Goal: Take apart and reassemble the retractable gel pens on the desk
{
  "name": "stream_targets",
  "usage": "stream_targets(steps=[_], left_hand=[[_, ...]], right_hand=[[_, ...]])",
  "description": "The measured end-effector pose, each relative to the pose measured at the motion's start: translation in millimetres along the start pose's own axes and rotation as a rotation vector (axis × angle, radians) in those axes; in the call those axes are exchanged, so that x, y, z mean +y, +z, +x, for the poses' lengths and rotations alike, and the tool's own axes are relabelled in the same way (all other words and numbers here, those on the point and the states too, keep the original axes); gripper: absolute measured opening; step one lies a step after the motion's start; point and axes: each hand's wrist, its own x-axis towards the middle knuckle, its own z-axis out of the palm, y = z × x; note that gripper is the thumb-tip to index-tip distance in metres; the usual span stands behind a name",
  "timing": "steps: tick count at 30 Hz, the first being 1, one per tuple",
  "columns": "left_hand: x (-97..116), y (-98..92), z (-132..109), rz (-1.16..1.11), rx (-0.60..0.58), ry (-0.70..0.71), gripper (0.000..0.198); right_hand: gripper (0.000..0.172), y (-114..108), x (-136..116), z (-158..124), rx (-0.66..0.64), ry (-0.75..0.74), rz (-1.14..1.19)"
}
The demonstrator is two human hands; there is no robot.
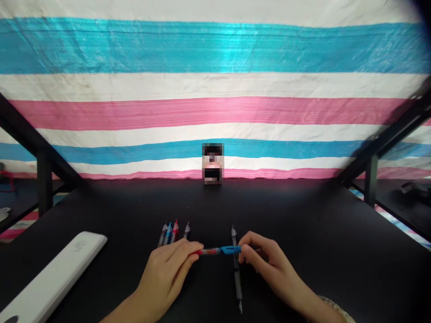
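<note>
A pen (210, 251) with a red end, a clear barrel and a blue clip section lies level between my hands above the black table. My left hand (164, 271) pinches its red end. At the blue end, the thumb and fingers of my right hand (266, 255) are closed on the pen. Just under it, near my right fingertips, a black-and-grey pen (237, 280) lies lengthwise, tip toward me. Beyond my left hand are a dark pen (163, 234), a blue pen (169, 233), a red pen (175, 231) and another dark pen (187, 229), partly hidden by the hand.
A long white case-like object (57, 278) lies at the left of the black table (286, 211). A small pixelated object (213, 163) stands at the far edge. Behind hangs a striped sheet (215, 112), with black metal frame bars (43, 184) at both sides.
</note>
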Motion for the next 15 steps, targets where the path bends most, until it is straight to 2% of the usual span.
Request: stream_targets(steps=[2,5,10,15], left_hand=[[-0.9,0.7,-0.1,-0.002,0.001,-0.001,0.022],[-1.9,1.9,0.1,-0.012,0.006,-0.014,0.022],[0.0,0.8,1.0,-0.026,-0.015,-0.027,0.023],[4.6,-3.9,3.1,-0.083,-0.017,-0.128,0.023]], right_hand=[[0.037,-0.7,0.6,0.4,-0.009,0.020,0.003],[0.027,-1.7,2.5,0.6,0.024,0.030,0.040],[0.036,-0.2,5.5,2.2,-0.028,0.054,0.156],[0.033,-0.1,0.3,5.2,-0.003,0.099,0.329]])
